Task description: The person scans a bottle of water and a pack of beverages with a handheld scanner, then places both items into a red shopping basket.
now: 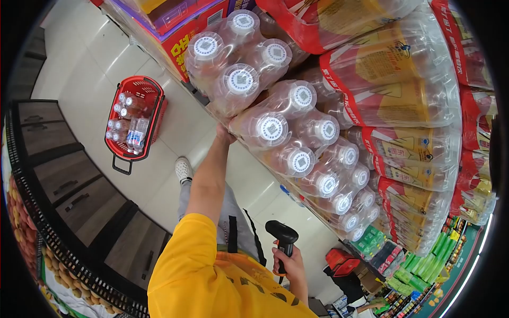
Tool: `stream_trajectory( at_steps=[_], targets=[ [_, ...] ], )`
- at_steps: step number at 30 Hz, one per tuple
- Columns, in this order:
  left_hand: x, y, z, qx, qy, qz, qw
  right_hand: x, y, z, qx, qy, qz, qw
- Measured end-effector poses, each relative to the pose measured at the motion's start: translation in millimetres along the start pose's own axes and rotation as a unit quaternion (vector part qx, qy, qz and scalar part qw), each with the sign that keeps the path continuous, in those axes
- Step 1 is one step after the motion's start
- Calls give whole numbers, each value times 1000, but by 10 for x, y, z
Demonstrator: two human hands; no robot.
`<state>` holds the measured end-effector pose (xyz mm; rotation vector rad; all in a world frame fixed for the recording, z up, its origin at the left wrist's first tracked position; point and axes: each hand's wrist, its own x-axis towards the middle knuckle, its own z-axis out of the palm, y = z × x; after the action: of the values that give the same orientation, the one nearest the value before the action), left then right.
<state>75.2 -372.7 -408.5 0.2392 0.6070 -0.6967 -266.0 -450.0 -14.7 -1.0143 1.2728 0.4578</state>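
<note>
"Plastic film, pulled tight over a pack of water bottles (297,130). Where does it sit?"

"On its side in the shelf stack, white caps (271,128) facing the aisle, another pack (238,53) just beside it and red and yellow bagged goods (392,79) behind. The left hand (225,133) is at its near corner, touching the wrap."

"Gripping it?"

"I cannot tell. The fingers are hidden by the pack's edge; only the wrist and the back of the hand show."

"And the other one?"

"The right hand (290,263) is closed round the handle of a black barcode scanner (282,236), held close to the body."

"How would that pack handle?"

"Heavy, I'd judge: every bottle looks full. The bottles are firm, but the film is thin and slick, and it could stretch or tear if pinched at a single spot. A palm under the bottom edge with fingers hooked over a bottle shoulder seems the safer hold, and one hand alone looks marginal."

"Anything nearby?"

"A red basket (154,87) holding small bottles stands on the pale floor (106,47), well apart from the stack."
</note>
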Motion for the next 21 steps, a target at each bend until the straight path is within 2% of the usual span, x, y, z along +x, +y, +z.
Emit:
stream_trajectory(
  at_steps=[3, 4, 5, 7, 8, 11, 12, 14, 17, 21],
  targets=[
    [37, 49, -264, 58, -110, 10, 992, 1, 21, -4, -16, -7, -16, 1000],
    [-9, 85, -231, 12, -36, -12, 999, 30, 45, -7, -25, -13, -24, 999],
    [-82, 112, -204, 0, 80, -32, 996, 49, 74, -4, -35, -21, -31, 999],
    [-534, 161, 110, -27, 310, -69, 948, 70, 62, 46, -33, -35, -35, 998],
    [-652, 198, -42, -2, 340, -71, 938, 85, 42, 74, -33, -43, -37, 998],
    [-1215, 417, -676, 154, 308, -66, 937, 104, -53, 187, -45, -64, -48, 996],
    [-1434, 501, -1032, 209, 330, -43, 919, 110, -91, 228, -56, -66, -57, 995],
    [-2043, 767, -1348, 321, 386, 5, 865, 168, -180, 311, -89, -85, -79, 989],
    [-3105, 1090, -1837, 436, 518, 48, 735, 255, -295, 459, -149, -117, -102, 977],
    [-4387, 1235, -2308, 409, 587, 32, 698, 344, -508, 790, -203, -150, -136, 958]
  ],
)
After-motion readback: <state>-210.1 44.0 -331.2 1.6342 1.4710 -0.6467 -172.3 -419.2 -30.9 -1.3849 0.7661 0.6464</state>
